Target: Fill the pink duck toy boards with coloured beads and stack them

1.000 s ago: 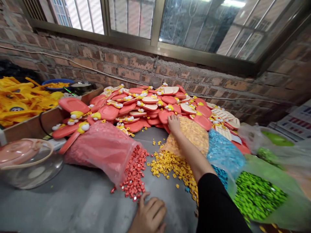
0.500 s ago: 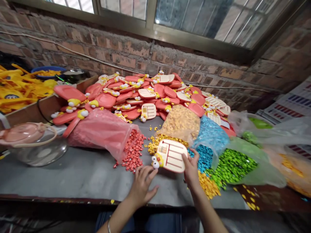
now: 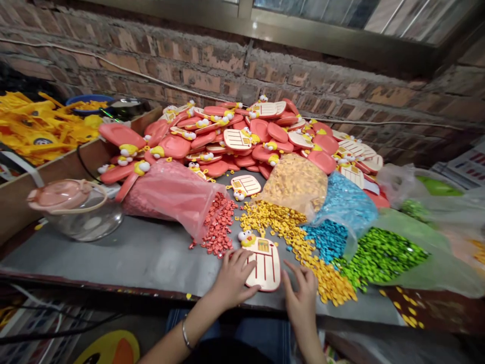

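Observation:
A flat cream toy board (image 3: 267,270) with red grooves, a red rim and a yellow bird head with bulging eyes lies face up on the grey table. My left hand (image 3: 233,278) grips its left side, fingers over the edge and thumb at the lower corner. Beside the board's right edge is my right hand (image 3: 303,290), open, its fingers apart and holding nothing. Small red pieces (image 3: 220,222) spill from a pink bag (image 3: 166,197) to the left. Yellow pieces (image 3: 265,215) lie just beyond the board.
Behind is a heap of similar toy boards (image 3: 212,136) against a brick wall. To the right are blue pieces (image 3: 326,240), green pieces (image 3: 394,255) and orange-yellow pieces (image 3: 337,283). A clear pot with a pink lid (image 3: 79,212) stands left, near a box of yellow parts (image 3: 41,131).
The toy board has come down onto the table and turned, its bird head now at the far side. My right hand has released it, and my left hand has taken its left side.

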Action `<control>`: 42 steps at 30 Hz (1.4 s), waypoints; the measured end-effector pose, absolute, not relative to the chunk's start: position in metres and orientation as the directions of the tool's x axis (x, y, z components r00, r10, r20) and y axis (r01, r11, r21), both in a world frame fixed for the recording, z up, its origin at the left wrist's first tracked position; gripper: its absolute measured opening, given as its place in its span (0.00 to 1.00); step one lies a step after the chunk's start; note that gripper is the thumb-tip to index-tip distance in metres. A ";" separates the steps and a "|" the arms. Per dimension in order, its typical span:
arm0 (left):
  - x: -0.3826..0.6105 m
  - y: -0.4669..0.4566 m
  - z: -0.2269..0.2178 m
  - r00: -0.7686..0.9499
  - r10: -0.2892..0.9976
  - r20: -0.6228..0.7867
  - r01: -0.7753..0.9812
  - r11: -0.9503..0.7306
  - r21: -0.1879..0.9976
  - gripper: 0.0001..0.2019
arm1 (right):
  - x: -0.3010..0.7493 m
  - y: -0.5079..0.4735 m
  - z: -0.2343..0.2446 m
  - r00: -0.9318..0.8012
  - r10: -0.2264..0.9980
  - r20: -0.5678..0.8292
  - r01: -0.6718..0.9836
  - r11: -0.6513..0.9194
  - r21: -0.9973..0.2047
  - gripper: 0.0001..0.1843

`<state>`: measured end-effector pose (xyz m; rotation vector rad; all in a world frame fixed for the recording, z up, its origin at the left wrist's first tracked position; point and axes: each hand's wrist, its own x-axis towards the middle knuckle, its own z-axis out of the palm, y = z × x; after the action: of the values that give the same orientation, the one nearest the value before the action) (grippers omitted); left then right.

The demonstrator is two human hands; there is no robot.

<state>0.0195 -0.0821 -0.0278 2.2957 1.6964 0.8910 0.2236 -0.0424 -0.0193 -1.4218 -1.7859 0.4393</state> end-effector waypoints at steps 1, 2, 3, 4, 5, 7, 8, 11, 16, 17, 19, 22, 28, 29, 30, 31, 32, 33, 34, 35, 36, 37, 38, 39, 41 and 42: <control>0.020 -0.082 -0.028 0.188 0.913 0.361 0.823 -0.347 0.450 0.22 | 0.219 -0.032 -0.011 -0.092 0.916 0.390 0.652 0.351 -0.672 0.15; 0.020 -0.082 -0.028 0.192 0.914 0.357 0.824 -0.348 0.448 0.22 | 0.210 -0.020 -0.002 -0.154 0.903 0.401 0.635 0.401 -0.660 0.14; 0.020 -0.082 -0.027 0.196 0.914 0.354 0.824 -0.349 0.445 0.22 | 0.198 -0.007 0.007 -0.221 0.887 0.406 0.608 0.451 -0.653 0.14; 0.020 -0.082 -0.027 0.201 0.914 0.352 0.825 -0.352 0.442 0.22 | 0.184 0.008 0.014 -0.312 0.861 0.402 0.571 0.508 -0.645 0.13; 0.020 -0.082 -0.027 0.207 0.913 0.351 0.825 -0.356 0.438 0.22 | 0.167 0.023 0.020 -0.416 0.823 0.386 0.531 0.565 -0.632 0.13; 0.020 -0.081 -0.028 0.216 0.912 0.350 0.825 -0.362 0.433 0.23 | 0.133 0.054 0.026 -0.579 0.731 0.361 0.467 0.660 -0.589 0.11; 0.019 -0.081 -0.028 0.217 0.912 0.348 0.826 -0.361 0.432 0.23 | 0.117 0.069 0.026 -0.630 0.695 0.347 0.447 0.689 -0.570 0.10; 0.019 -0.081 -0.030 0.211 0.912 0.351 0.830 -0.356 0.429 0.22 | 0.082 0.104 0.025 -0.646 0.692 0.323 0.506 0.705 -0.498 0.11; 0.019 -0.081 -0.032 0.215 0.906 0.363 0.838 -0.362 0.408 0.23 | 0.063 0.114 0.015 -0.813 0.577 0.077 0.504 0.764 -0.404 0.07; 0.020 -0.081 -0.031 0.221 0.906 0.361 0.840 -0.364 0.401 0.24 | 0.060 0.112 0.012 -0.833 0.550 0.060 0.484 0.778 -0.400 0.06; 0.020 -0.081 -0.031 0.232 0.908 0.350 0.844 -0.366 0.391 0.23 | 0.053 0.109 0.004 -0.838 0.536 0.098 0.460 0.792 -0.401 0.08; 0.020 -0.080 -0.030 0.236 0.910 0.340 0.844 -0.365 0.393 0.24 | 0.037 0.109 -0.007 -0.832 0.528 0.170 0.424 0.803 -0.419 0.15; 0.019 -0.080 -0.030 0.238 0.909 0.341 0.840 -0.369 0.398 0.25 | 0.018 0.115 -0.012 -0.837 0.527 0.147 0.414 0.787 -0.458 0.07; 0.019 -0.080 -0.030 0.239 0.909 0.342 0.840 -0.370 0.398 0.25 | 0.019 0.115 -0.013 -0.838 0.526 0.147 0.403 0.777 -0.483 0.07; 0.019 -0.080 -0.031 0.239 0.909 0.342 0.839 -0.370 0.398 0.26 | 0.021 0.115 -0.013 -0.838 0.526 0.147 0.392 0.766 -0.509 0.09; 0.019 -0.080 -0.031 0.237 0.909 0.343 0.839 -0.369 0.399 0.26 | 0.023 0.115 -0.014 -0.837 0.527 0.146 0.383 0.755 -0.533 0.10; 0.019 -0.081 -0.032 0.235 0.909 0.343 0.839 -0.368 0.400 0.26 | 0.026 0.114 -0.014 -0.836 0.530 0.143 0.378 0.745 -0.550 0.11; 0.019 -0.081 -0.032 0.234 0.910 0.344 0.838 -0.368 0.402 0.26 | 0.030 0.113 -0.015 -0.834 0.534 0.139 0.378 0.736 -0.561 0.11; 0.019 -0.081 -0.032 0.233 0.910 0.343 0.838 -0.366 0.404 0.26 | 0.033 0.112 -0.016 -0.833 0.537 0.135 0.379 0.731 -0.568 0.12; 0.019 -0.081 -0.032 0.232 0.910 0.343 0.838 -0.366 0.405 0.27 | 0.037 0.110 -0.016 -0.829 0.543 0.134 0.383 0.726 -0.571 0.11; 0.019 -0.081 -0.032 0.230 0.911 0.343 0.839 -0.365 0.404 0.27 | 0.041 0.108 -0.016 -0.822 0.552 0.138 0.388 0.721 -0.574 0.11; 0.019 -0.081 -0.032 0.230 0.910 0.344 0.840 -0.364 0.401 0.26 | 0.045 0.106 -0.016 -0.813 0.564 0.145 0.394 0.716 -0.576 0.11; 0.019 -0.081 -0.031 0.232 0.910 0.344 0.842 -0.364 0.397 0.26 | 0.048 0.105 -0.015 -0.803 0.573 0.161 0.396 0.717 -0.574 0.11; 0.019 -0.081 -0.031 0.234 0.910 0.343 0.844 -0.365 0.393 0.25 | 0.051 0.103 -0.015 -0.798 0.573 0.185 0.391 0.727 -0.564 0.11; 0.020 -0.080 -0.030 0.239 0.908 0.343 0.844 -0.369 0.388 0.25 | 0.054 0.100 -0.016 -0.812 0.535 0.235 0.359 0.774 -0.521 0.13; 0.020 -0.080 -0.031 0.240 0.908 0.344 0.844 -0.370 0.388 0.24 | 0.055 0.099 -0.017 -0.828 0.504 0.246 0.340 0.800 -0.494 0.14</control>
<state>0.0196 -0.0803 -0.0306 2.3757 1.6882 0.7930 0.0548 0.0990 -0.0171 -0.6384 -2.6206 0.6201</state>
